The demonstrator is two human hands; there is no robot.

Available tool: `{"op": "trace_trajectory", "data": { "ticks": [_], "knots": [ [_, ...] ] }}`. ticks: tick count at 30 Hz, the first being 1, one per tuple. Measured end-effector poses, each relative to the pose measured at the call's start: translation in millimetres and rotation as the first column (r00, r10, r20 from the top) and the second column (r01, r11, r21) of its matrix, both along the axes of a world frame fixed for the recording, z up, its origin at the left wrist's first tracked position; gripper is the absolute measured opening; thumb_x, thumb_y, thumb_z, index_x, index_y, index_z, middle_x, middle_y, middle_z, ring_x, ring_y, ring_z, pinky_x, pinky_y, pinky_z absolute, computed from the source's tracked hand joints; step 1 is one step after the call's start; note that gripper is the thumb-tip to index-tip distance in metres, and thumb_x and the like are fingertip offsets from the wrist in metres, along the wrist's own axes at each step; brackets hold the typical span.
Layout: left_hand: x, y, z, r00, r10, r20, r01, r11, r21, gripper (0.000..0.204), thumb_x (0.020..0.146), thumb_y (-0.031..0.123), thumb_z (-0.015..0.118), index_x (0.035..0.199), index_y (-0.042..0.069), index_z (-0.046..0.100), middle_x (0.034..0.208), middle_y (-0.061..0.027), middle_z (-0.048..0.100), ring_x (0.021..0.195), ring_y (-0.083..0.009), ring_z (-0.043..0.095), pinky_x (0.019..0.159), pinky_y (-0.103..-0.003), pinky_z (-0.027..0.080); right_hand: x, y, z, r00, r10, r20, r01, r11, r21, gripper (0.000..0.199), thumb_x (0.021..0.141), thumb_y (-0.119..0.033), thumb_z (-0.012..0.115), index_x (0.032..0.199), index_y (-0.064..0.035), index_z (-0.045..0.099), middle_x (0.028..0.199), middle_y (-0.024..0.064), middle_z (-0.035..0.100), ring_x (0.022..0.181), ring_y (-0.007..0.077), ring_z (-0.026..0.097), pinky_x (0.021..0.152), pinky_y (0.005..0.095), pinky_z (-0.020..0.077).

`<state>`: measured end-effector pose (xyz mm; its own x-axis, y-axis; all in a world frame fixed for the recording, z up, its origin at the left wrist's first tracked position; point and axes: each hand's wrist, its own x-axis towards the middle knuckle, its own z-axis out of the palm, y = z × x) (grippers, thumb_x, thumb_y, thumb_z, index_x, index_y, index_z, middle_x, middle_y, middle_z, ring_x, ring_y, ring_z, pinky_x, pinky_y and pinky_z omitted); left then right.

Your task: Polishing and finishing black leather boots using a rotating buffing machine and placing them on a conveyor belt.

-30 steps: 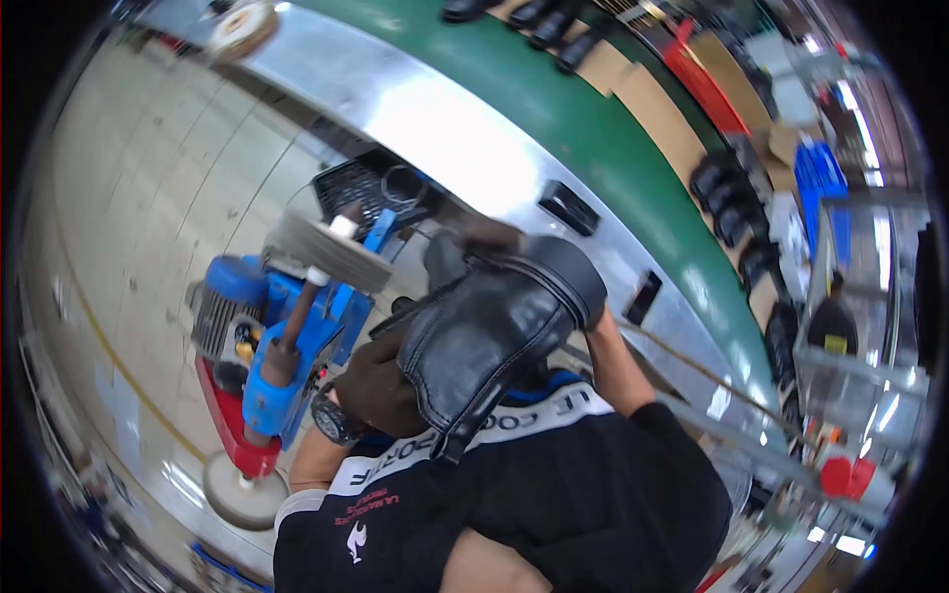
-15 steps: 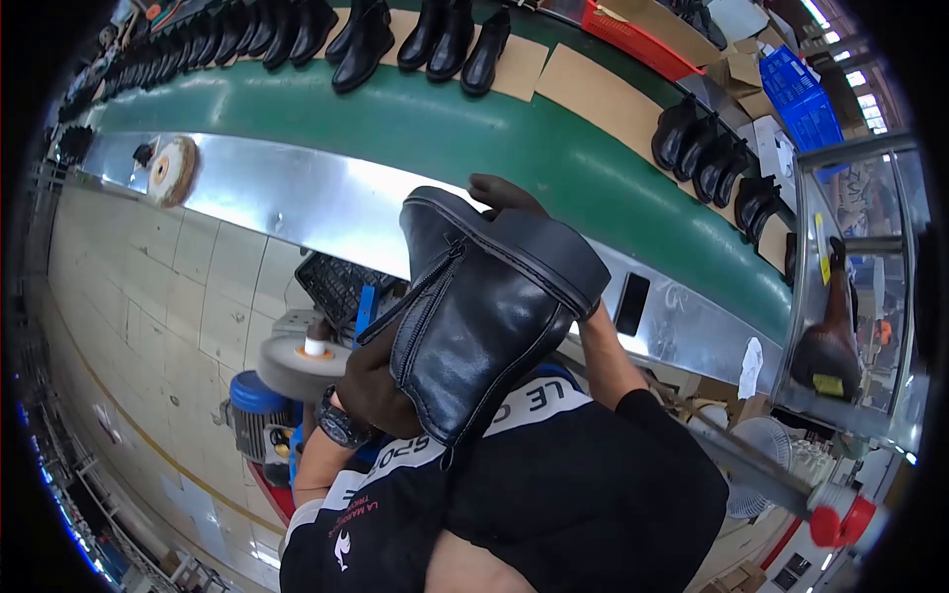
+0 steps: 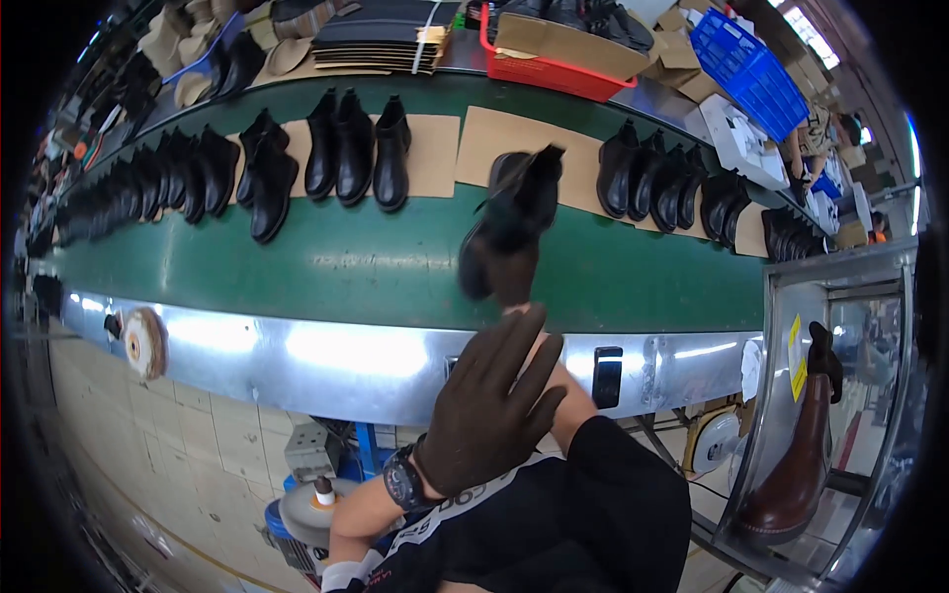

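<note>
A black ankle boot (image 3: pixel 534 188) is held out over the green table, partly over a cardboard sheet, and looks smeared by motion. My right hand (image 3: pixel 514 275), in a dark brown glove, reaches forward and grips it from the near side; the boot hides part of the fingers. Closer to my body is my left hand (image 3: pixel 489 405), also gloved, its back turned up and its fingers stretched out with nothing in them. It overlaps my right forearm in the picture. Behind the held boot lies the cardboard sheet (image 3: pixel 479 148).
Black boots (image 3: pixel 354 148) stand in rows on cardboard to the left and right. A phone-like black object (image 3: pixel 607 378) lies on the metal edge. A red crate (image 3: pixel 554 79) sits at the back. At lower left is a grinding wheel (image 3: pixel 297 509); a metal-framed case (image 3: pixel 776 474) stands right.
The boot has gone from close before my chest to out over the green table in my right hand. My left hand has come off it and opened. The view has tilted up.
</note>
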<state>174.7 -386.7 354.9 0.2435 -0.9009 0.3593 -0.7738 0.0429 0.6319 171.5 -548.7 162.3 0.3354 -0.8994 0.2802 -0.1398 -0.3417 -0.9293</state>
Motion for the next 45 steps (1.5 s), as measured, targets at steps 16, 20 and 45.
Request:
{"op": "trace_trajectory", "data": {
  "ticks": [16, 20, 45],
  "knots": [
    [10.6, 171.4, -139.0, 0.837, 0.547, -0.031, -0.347, 0.574, 0.742, 0.034, 0.081, 0.007, 0.048, 0.113, -0.005, 0.047, 0.121, -0.0233, 0.043, 0.107, -0.0363, 0.046, 0.087, -0.038, 0.040, 9.2, -222.9, -103.9, 0.515, -0.655, -0.553, 0.621, 0.730, -0.285, 0.054, 0.070, -0.019, 0.054, 0.117, 0.0034, 0.038, 0.114, 0.0229, 0.046, 0.098, 0.0364, 0.051, 0.083, 0.0415, 0.0420],
    [-4.4, 161.2, -137.6, 0.765, 0.638, -0.089, -0.356, 0.533, 0.768, 0.035, 0.080, 0.005, 0.044, 0.114, -0.004, 0.046, 0.120, -0.0227, 0.044, 0.107, -0.0354, 0.046, 0.088, -0.037, 0.040, 128.8, -101.6, -148.2, 0.969, -0.074, -0.235, 0.071, 0.997, -0.023, 0.075, 0.062, -0.030, 0.071, 0.121, 0.0009, 0.037, 0.118, 0.0236, 0.042, 0.112, 0.0370, 0.040, 0.094, 0.0408, 0.0344],
    [-13.9, 198.1, -128.6, -0.540, -0.446, -0.714, -0.508, 0.849, -0.146, 0.039, 0.086, 0.019, 0.049, 0.118, -0.003, 0.043, 0.114, -0.0156, 0.052, 0.095, -0.0206, 0.057, 0.083, -0.030, 0.046, -26.2, 107.7, 129.1, 0.253, 0.899, -0.357, -0.933, 0.324, 0.154, 0.095, 0.048, -0.018, 0.082, 0.128, -0.0038, 0.032, 0.115, 0.0134, 0.048, 0.105, 0.0248, 0.047, 0.088, 0.0336, 0.0395]
  ]
}}
